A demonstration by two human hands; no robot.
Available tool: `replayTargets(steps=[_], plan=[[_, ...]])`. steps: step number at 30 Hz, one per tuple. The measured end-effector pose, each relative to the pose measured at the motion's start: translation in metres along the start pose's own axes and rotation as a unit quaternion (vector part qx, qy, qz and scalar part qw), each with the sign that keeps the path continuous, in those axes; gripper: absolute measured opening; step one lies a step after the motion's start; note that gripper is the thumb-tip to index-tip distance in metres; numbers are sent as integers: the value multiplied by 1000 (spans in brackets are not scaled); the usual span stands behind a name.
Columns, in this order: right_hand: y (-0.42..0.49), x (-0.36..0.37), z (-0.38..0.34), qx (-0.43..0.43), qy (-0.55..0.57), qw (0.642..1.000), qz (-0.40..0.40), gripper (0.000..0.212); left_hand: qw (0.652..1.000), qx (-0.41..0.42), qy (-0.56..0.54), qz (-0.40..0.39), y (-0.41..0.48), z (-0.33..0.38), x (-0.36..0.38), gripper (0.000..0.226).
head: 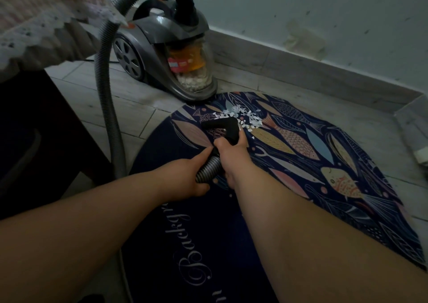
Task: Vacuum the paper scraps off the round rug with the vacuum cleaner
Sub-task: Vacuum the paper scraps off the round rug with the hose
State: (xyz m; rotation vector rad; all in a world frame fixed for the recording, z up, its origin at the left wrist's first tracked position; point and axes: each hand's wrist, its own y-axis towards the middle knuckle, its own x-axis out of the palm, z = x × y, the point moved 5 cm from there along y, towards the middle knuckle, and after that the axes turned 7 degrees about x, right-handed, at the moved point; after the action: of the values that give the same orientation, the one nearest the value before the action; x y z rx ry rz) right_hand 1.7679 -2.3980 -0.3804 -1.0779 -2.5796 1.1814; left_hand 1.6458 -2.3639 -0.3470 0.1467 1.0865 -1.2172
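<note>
Dim, flat indoor light, soft focus, wide-angle bending at the edges.

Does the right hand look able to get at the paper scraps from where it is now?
Probably yes: the right hand grips the nozzle, whose tip sits at the near edge of the paper scraps, with nothing between.

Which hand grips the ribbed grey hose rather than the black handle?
The left hand: it grips the ribbed hose nearer the body, while the right hand holds the black handle ahead.
</note>
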Motion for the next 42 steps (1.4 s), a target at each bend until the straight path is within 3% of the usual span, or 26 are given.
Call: replayTargets(steps=[18,42], plan=[[-29,-54,23,29,42,995,85,85,996,79,-15,-45,-1,36,23,93],[-7,-9,0,14,11,1000,11,87,1000,8,-11,1,3,3,2,94]])
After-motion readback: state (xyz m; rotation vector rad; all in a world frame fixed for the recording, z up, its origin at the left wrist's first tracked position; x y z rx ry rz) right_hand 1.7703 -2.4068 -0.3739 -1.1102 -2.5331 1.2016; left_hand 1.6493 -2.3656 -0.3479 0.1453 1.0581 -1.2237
